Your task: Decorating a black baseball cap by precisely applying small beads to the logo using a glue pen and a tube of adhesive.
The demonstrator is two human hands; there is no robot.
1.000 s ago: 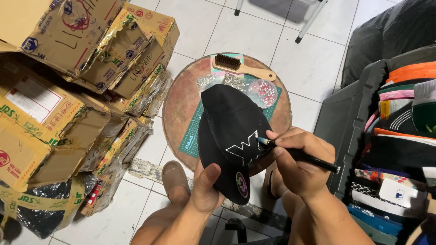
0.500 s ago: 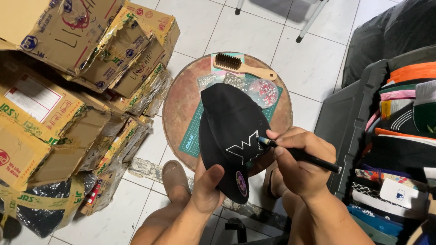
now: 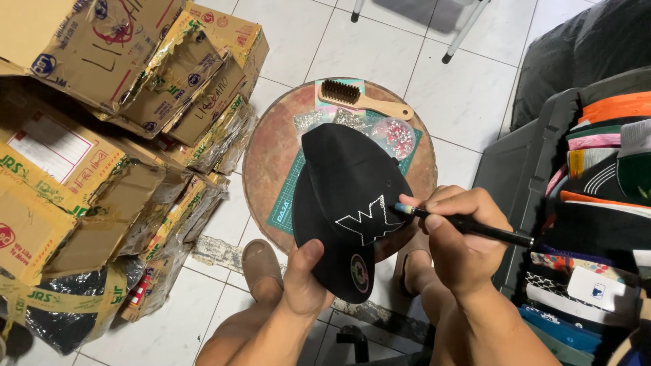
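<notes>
One black cap (image 3: 346, 196) sits at the middle of it all, held up above a small round bench (image 3: 271, 146), its flat brim pointing down toward the person and its crown toward the far edge. A white zigzag emblem (image 3: 369, 220) outlined in tiny stones shows on the front panel, and a round sticker (image 3: 359, 268) lies on the brim. The left hand (image 3: 305, 278) clasps the brim from below, thumb pressed on top of it. The right hand (image 3: 461, 237) has its fingers pinched narrowly around a slim black pen-like tool (image 3: 468, 225), and the pale tip of that tool touches the right end of the emblem.

Under the cap, a green cutting mat (image 3: 288, 200) lies on the bench. On the mat's far end rest two small clear bags of silvery stones (image 3: 312, 122) and a bag of pinkish beads (image 3: 393, 135). A wooden brush with dark bristles (image 3: 363, 100) lies along the far edge.

Below the bench, two feet in tan slippers (image 3: 261, 268) rest on the white tiled floor (image 3: 468, 88). To the left rises a heap of taped, worn cardboard boxes (image 3: 102, 135). To the right stands a dark bin (image 3: 536, 176), with stacked caps of many colours (image 3: 603, 176) just beside it.
</notes>
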